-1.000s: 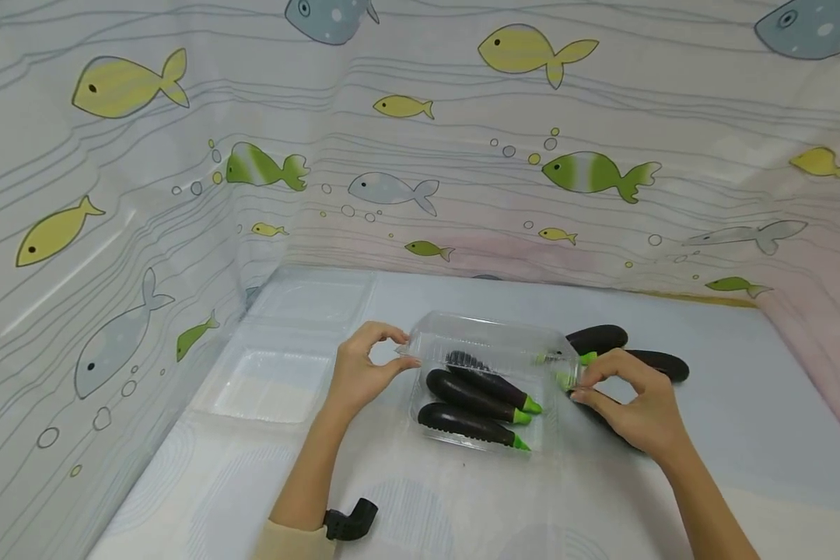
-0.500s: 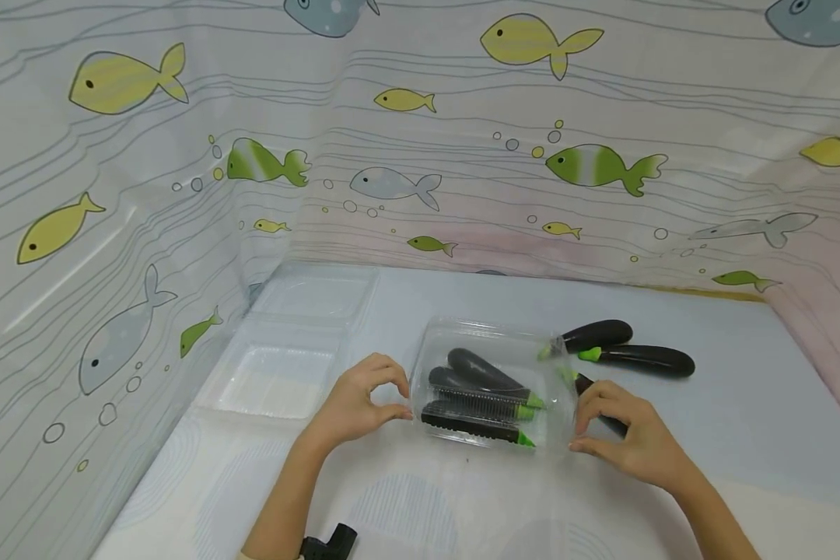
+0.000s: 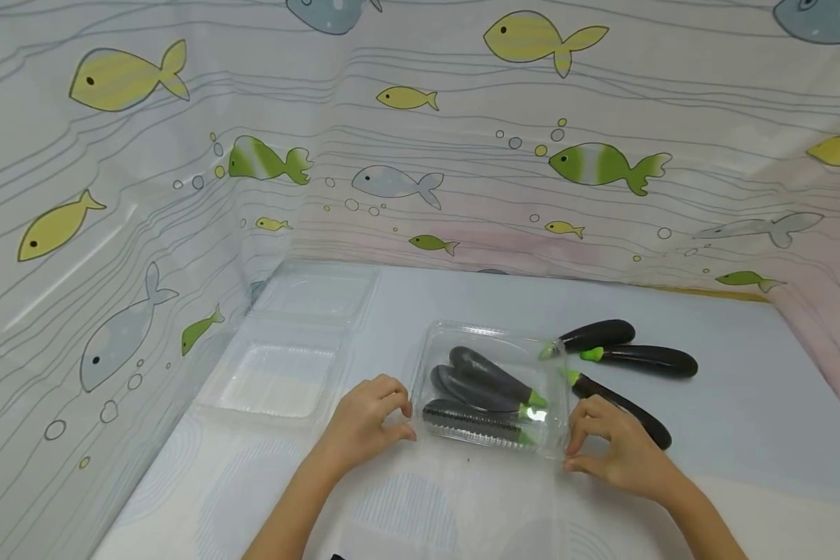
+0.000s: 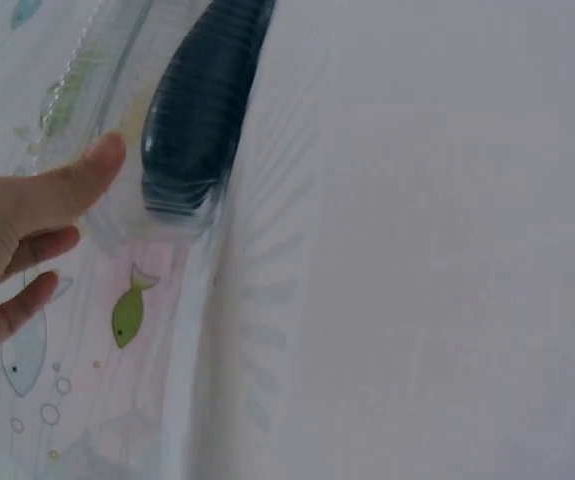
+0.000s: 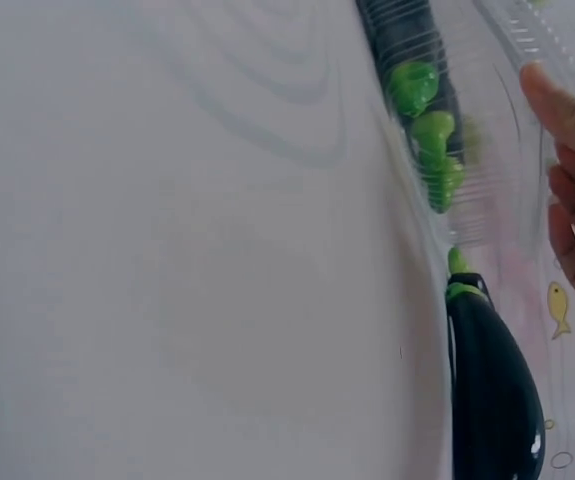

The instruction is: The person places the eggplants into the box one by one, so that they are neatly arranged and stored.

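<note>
A clear plastic clamshell container [image 3: 493, 334] holds several dark eggplants [image 3: 486, 377] with green stem ends. Its ribbed lid lies down over them. My left hand [image 3: 367, 420] pinches the lid at the front left corner, thumb below the fingers. At the front right corner my right hand [image 3: 619, 447] holds the lid edge between thumb and fingers. In the left wrist view, the left thumb [image 4: 97, 165] lies against the clear plastic. The right wrist view has the right thumb [image 5: 557, 105] at the rim, with fingers behind it. Whether the lid is fastened cannot be told.
Several loose eggplants lie right of the container: one behind my right hand [image 3: 630, 408], others farther back [image 3: 640, 359]. A second clear container [image 3: 276, 381] lies opened out at the left. A curtain with printed fish [image 3: 406, 187] borders the table's back and sides.
Both hands have come down and toward the front, lowering the lid from raised to lying over the eggplants. The loose eggplant beside my right hand is now more exposed.
</note>
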Demonstrator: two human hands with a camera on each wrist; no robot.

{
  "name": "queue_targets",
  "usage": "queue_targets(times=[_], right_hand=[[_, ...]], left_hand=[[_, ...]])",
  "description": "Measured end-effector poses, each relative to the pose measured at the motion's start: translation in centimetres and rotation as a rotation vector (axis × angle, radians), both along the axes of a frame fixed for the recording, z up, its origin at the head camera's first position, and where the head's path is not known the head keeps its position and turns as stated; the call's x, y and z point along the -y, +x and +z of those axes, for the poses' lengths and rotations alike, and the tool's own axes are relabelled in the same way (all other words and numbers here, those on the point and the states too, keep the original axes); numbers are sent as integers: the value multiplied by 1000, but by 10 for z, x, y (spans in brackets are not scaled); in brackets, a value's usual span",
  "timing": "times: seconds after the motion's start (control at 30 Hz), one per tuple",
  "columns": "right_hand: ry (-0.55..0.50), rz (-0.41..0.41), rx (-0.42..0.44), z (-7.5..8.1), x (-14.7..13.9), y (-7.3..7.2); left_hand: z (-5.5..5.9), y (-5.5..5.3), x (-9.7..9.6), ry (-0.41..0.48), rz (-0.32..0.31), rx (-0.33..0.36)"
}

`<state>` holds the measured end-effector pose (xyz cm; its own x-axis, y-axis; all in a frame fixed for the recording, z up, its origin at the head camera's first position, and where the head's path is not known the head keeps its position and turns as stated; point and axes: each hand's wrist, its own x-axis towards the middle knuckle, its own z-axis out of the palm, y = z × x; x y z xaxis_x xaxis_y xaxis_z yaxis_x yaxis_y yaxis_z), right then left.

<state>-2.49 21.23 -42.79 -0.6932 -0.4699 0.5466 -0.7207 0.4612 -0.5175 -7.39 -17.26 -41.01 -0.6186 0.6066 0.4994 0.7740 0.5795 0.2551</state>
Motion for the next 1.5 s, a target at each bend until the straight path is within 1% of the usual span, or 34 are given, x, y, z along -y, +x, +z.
queue_targets(times=[0.17,0.27,0.37,0.43,0.47,0.53,0.63,0.7,0.77,0.83,0.97,1.03,1.1,1.23,1.33,1.37,1.43,1.5], right_hand=[[8,-4,32,1,1,1],[22,-12,44,2,2,2],[33,-16,49,3,2,1],[37,-18,55,3,2,1],[38,-21,58,3,2,2],[42,-30,63,4,2,2],[38,-40,71,4,2,4],[27,-40,71,5,2,5],[10,-34,62,6,2,5],[5,-36,55,8,2,4],[28,-58,49,9,2,3],[37,-73,54,8,2,3],[36,-84,62,8,2,4],[15,-98,70,11,3,5],[-2,-102,56,14,5,4],[-9,-103,52,14,5,4],[-21,-106,46,16,5,4],[-30,-110,35,17,5,3]], left_hand=[[-2,3,-2,-59,10,-103],[-3,3,-3,-68,7,-152],[-3,4,-4,-48,2,-180],[-3,4,-5,-39,4,-176],[-3,4,-5,-38,7,-167],[-2,4,-4,-35,13,-126],[-1,5,-3,-27,32,-33],[1,5,-2,-1,52,36],[3,5,-2,35,67,80],[7,3,-4,77,78,91],[19,-3,-10,150,96,54],[24,-6,-14,174,111,42],[29,-8,-17,193,121,49],[34,-12,-22,215,128,66],[36,-14,-26,232,123,100],[37,-15,-27,234,126,124],[38,-15,-29,233,130,190],[39,-16,-30,219,143,278]])
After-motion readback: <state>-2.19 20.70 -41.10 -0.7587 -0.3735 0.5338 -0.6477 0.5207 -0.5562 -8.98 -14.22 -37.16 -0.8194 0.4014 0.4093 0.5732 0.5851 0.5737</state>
